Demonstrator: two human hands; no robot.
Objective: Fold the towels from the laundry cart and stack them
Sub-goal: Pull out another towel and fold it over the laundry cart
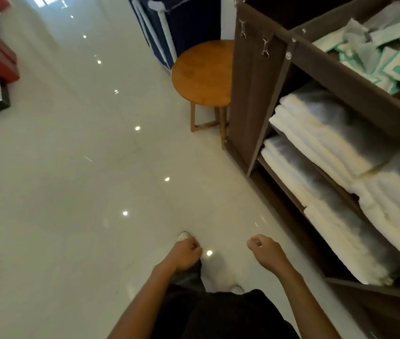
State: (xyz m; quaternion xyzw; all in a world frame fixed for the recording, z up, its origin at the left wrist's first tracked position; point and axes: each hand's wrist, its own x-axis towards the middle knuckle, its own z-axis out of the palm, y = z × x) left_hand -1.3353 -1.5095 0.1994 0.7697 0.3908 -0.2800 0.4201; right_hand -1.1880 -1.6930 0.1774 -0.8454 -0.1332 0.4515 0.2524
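Hands free: our left hand (pixel 187 253) and right hand (pixel 265 250) hang loosely curled, holding nothing. Folded white towels (pixel 321 133) lie along the front edges of the brown shelf unit (pixel 252 94). We should round the wooden stool (pixel 202 72) to the blue laundry cart (pixel 194 20) and lift a single towel.

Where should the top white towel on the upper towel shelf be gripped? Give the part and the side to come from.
Grip the top towel at its rounded folded edge, which faces the shelf's open front. Come in from that front, the floor side: the side wall of the brown cabinet and the board above likely block other ways. Reach under the fold and draw it out level.
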